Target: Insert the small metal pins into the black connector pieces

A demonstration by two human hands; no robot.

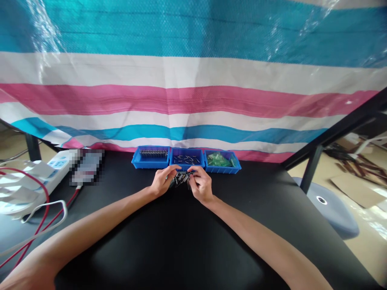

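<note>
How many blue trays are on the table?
3, in a row at the table's far edge: left tray, middle tray just behind the dark parts, right tray with green pieces. None seems hidden.

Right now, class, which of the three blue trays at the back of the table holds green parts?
The rightmost tray, filled with green parts; the middle tray and left tray hold only dark or grey pieces.
</note>
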